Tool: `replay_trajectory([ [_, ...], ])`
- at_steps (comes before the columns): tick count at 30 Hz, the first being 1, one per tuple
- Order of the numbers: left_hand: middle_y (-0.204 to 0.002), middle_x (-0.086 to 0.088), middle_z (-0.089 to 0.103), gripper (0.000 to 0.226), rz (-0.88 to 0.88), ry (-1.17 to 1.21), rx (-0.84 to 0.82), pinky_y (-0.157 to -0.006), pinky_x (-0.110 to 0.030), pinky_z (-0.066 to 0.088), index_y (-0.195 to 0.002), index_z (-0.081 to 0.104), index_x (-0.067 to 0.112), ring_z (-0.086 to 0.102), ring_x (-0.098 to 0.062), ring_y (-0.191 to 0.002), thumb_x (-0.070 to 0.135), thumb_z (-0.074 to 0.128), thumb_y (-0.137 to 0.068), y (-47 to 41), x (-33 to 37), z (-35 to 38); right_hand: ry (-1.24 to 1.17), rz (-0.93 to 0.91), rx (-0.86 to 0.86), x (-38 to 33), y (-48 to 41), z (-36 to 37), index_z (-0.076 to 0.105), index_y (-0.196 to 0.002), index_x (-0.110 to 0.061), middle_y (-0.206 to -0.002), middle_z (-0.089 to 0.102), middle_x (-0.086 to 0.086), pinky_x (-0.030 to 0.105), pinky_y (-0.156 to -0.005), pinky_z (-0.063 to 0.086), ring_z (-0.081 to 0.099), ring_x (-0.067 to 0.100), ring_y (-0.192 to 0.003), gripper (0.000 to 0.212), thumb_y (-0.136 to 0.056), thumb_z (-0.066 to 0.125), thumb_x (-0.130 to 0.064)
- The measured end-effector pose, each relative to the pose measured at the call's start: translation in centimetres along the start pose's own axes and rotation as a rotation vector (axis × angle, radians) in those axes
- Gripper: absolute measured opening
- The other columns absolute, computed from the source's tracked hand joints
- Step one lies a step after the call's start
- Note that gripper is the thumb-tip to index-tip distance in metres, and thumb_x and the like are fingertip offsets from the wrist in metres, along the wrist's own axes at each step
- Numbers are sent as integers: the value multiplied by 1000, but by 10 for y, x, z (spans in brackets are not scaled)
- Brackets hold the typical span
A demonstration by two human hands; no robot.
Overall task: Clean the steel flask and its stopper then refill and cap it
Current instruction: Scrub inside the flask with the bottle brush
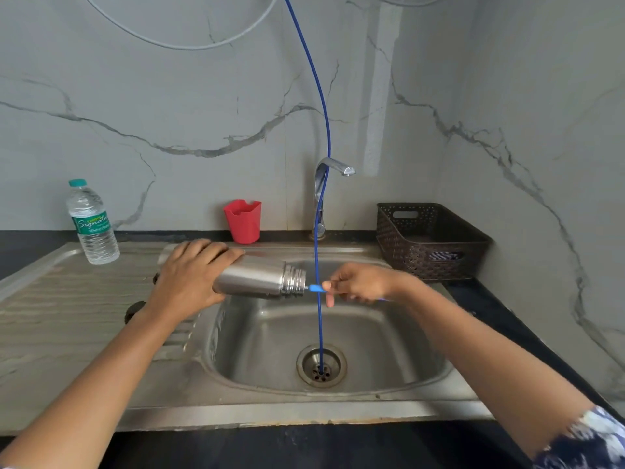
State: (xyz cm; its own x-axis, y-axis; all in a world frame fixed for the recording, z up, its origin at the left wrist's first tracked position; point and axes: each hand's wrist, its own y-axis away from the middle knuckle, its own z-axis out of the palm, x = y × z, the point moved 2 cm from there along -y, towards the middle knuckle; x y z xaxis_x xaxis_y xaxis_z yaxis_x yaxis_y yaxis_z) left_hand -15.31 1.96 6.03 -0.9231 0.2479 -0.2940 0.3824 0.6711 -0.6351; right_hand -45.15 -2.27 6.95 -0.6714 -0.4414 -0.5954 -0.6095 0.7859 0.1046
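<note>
My left hand point(191, 274) grips the steel flask point(257, 277), held on its side over the sink basin point(270, 346) with its open threaded mouth pointing right. My right hand point(360, 282) pinches the blue handle of a bottle brush point(317, 288), whose far end is inside the flask's mouth. A dark round object point(133, 309), partly hidden by my left forearm, lies on the drainboard; I cannot tell what it is.
A plastic water bottle point(93, 225) stands on the drainboard at the back left. A red cup point(242, 221) and the tap point(324, 191) are behind the basin. A thin blue hose point(319, 231) hangs down into the drain. A brown basket point(429, 242) sits at the right.
</note>
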Motion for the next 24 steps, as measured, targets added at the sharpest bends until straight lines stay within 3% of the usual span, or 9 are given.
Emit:
replay_trajectory([
  [2,-107,-2,63,82,38,-28,62,-83,-43,41,-116,63,19,52,-27,-97,32,91,-40,0,1,1,-389,116,-190,9,-2,0,70,-85,-18,-52,29,-6,17,-39,21,22,5,-40,40,-99,42,-43],
  [4,-106,-2,64,85,11,-26,38,-81,-43,43,-116,63,20,52,-27,-95,32,91,-37,-1,0,3,-320,90,-123,10,-5,1,68,-85,-19,-52,36,-3,22,-43,25,27,7,-41,37,-99,43,-42],
  [7,-108,0,66,91,-100,27,-151,-76,-44,51,-122,60,25,58,-28,-93,35,89,-37,-2,-8,4,582,-195,486,7,-4,3,66,-90,-18,-73,62,2,29,-55,41,57,19,-60,27,-94,51,-40],
  [9,-120,4,62,93,-179,117,-306,-82,-39,50,-134,51,30,56,-26,-105,42,84,-48,-5,-12,2,1082,-423,829,11,4,10,66,-99,-15,-78,61,0,30,-53,43,58,21,-65,23,-91,53,-32],
  [12,-130,8,56,95,-204,206,-419,-87,-33,46,-141,41,33,52,-20,-117,46,80,-55,-5,-12,5,1209,-602,914,17,12,15,58,-100,-14,-75,56,0,31,-50,37,53,20,-61,13,-93,50,-22],
  [16,-111,2,64,93,-132,121,-216,-78,-42,50,-127,54,27,56,-26,-98,36,88,-42,-3,-8,4,920,-391,730,-9,9,8,62,-87,-15,-70,60,0,26,-45,35,58,24,-56,29,-97,41,-32],
  [18,-105,-3,65,88,-59,26,1,-78,-45,46,-119,59,22,55,-28,-94,29,91,-37,1,-9,4,385,-96,308,-15,3,-3,65,-88,-17,-63,55,-2,25,-50,34,49,16,-53,34,-100,41,-38],
  [20,-107,-5,64,75,29,-44,153,-85,-43,40,-119,62,19,55,-29,-98,28,89,-50,3,-7,0,-211,150,-113,-10,2,-10,63,-84,-17,-49,37,-7,19,-39,26,30,7,-39,36,-100,41,-41],
  [24,-108,-5,64,69,75,-105,214,-88,-44,39,-123,60,19,56,-30,-100,29,86,-60,4,-3,-5,-348,252,-289,2,7,-24,59,-82,-16,-46,29,-10,15,-34,18,22,2,-35,37,-100,39,-42],
])
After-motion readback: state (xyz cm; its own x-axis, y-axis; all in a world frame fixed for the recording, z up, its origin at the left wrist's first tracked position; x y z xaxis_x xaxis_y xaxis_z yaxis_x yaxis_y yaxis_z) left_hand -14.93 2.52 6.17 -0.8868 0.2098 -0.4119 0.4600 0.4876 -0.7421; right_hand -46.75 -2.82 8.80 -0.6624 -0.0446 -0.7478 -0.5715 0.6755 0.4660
